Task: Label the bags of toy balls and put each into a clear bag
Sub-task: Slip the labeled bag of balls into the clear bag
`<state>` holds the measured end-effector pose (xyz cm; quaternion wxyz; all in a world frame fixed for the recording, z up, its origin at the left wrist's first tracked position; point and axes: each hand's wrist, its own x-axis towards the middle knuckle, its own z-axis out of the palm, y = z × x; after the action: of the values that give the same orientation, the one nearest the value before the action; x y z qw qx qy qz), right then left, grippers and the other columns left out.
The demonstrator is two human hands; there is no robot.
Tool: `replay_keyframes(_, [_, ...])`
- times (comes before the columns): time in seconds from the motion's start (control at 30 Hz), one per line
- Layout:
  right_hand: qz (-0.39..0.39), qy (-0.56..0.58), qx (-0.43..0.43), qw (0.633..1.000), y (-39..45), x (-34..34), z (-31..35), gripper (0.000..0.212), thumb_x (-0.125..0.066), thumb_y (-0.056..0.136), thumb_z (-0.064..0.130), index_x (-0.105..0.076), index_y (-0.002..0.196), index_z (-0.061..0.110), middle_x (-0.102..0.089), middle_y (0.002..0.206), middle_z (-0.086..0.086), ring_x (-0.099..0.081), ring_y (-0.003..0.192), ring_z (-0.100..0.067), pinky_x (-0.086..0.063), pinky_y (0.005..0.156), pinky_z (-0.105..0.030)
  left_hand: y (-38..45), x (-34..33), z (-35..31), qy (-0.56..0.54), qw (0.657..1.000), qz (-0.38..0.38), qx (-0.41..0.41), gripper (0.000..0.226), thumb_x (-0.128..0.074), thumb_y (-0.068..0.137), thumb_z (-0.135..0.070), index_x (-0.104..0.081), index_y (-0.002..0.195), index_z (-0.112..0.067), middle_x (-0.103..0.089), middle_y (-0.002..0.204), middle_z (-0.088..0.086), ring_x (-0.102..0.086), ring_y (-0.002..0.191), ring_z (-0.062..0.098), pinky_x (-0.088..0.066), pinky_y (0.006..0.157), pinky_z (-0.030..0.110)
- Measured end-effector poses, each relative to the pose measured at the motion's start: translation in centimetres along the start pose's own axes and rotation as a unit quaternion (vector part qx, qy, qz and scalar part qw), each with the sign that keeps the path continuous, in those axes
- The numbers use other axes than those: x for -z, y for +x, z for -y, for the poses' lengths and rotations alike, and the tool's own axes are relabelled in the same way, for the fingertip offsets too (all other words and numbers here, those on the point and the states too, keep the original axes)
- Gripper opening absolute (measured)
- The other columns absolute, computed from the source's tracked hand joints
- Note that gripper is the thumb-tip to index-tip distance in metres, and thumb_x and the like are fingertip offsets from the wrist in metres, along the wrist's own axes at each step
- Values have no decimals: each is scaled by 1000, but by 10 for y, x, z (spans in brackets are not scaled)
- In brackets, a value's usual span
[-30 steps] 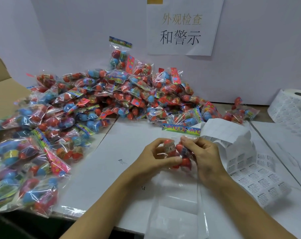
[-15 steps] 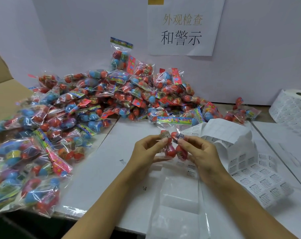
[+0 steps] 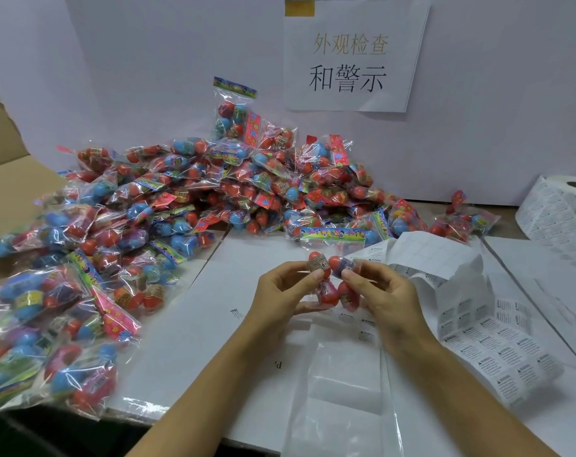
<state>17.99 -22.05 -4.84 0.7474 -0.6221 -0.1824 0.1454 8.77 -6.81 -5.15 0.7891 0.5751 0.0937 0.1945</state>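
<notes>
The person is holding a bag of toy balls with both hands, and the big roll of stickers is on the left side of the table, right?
Not quite. The head view shows the roll of stickers on the right side. Both the left hand and right hand do hold the bag of toy balls.

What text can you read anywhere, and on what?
"外观检查" and "和警示": wall sign.
"6+": band on a ball in the held bag.
"WARNING": heading on the label sheet; smaller print unreadable.
Label roll and bag headers: too blurred.

Label roll (image 3: 563,212) cut off right.
</notes>
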Motion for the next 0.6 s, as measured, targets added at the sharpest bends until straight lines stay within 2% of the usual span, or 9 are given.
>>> replay_keyframes(0.1, [-92, -173, 95, 976, -2, 3, -5, 34, -86, 76, 28, -59, 96, 24, -64, 91, 5, -62, 82, -1, -49, 69, -15, 2, 2, 3, 10, 1000, -21, -11, 28, -85, 82, -18, -75, 107, -12, -76, 106, 16, -75, 99, 39, -63, 79, 47])
replay_keyframes(0.2, [-47, -226, 176, 957, -7, 1, -8, 18, -77, 88, 19, -60, 88, 25, -65, 83, 8, -62, 80, -2, -49, 69, -14, 1, 2, 4, 36, 999, -23, -22, 28, -86, 77, -22, -76, 103, -19, -77, 104, 10, -75, 100, 33, -63, 80, 44])
replay_keyframes(0.27, [7, -197, 160, 967, -10, -4, -7, 8, -71, 91, 30, -65, 97, 30, -70, 92, 17, -66, 91, -2, -52, 75, -14, 1, 2, 4, 39, 999, 6, -35, 25, -84, 82, -24, -77, 106, -18, -77, 108, 11, -74, 103, 32, -62, 82, 42])
replay_keyframes(0.33, [39, -164, 132, 977, -11, -6, -8, 23, -72, 87, 41, -67, 107, 31, -72, 100, 18, -67, 98, -1, -55, 80, -15, 0, 3, 4, 40, 998, 29, -43, 24, -79, 87, -27, -78, 108, -16, -77, 110, 13, -74, 105, 31, -61, 86, 41])
replay_keyframes(0.4, [38, -150, 118, 981, -10, -6, -10, 30, -79, 84, 31, -67, 111, 28, -73, 103, 14, -67, 100, -2, -57, 83, -19, 0, 3, 4, 54, 997, 26, -48, 20, -75, 89, -28, -81, 106, -19, -78, 108, 12, -74, 105, 28, -60, 87, 38])
replay_keyframes(0.5, [7, -97, 88, 991, -6, -3, -10, 25, -78, 86, 13, -70, 107, 24, -76, 101, 8, -71, 99, -9, -59, 84, -24, 1, 2, 6, 94, 993, -25, -65, 17, -76, 84, -30, -82, 100, -27, -79, 103, 4, -73, 102, 22, -60, 89, 37])
replay_keyframes(0.6, [-1, 28, 19, 999, -2, -3, -7, 19, -74, 87, 7, -73, 105, 15, -78, 97, -7, -75, 91, -23, -59, 74, -26, 3, 5, 8, 102, 990, -85, -57, 38, -82, 76, -35, -76, 111, -24, -76, 112, -1, -72, 108, 18, -60, 92, 39])
